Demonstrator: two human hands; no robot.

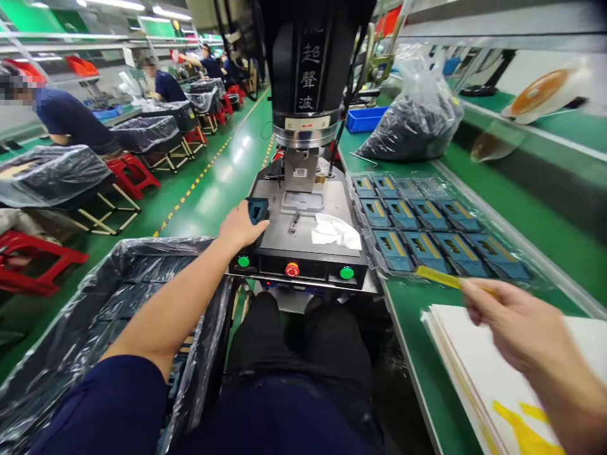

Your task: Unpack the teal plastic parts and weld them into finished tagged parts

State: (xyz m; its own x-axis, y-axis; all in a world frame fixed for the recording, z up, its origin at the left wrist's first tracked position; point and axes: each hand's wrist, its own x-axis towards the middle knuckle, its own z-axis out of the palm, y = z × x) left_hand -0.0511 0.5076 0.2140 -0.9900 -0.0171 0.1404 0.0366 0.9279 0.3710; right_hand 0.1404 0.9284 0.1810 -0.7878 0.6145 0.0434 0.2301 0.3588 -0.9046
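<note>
Your left hand (239, 227) grips a blue plastic part (258, 212) at the left edge of the ultrasonic welder's plate (284, 243); your blurred right hand (512, 322) pinches a yellow stick (439, 278) over the blister tray (355, 215).

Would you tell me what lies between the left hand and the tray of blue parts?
The head view shows the welder's steel plate and a crumpled white cloth between the left hand and the tray.
</note>
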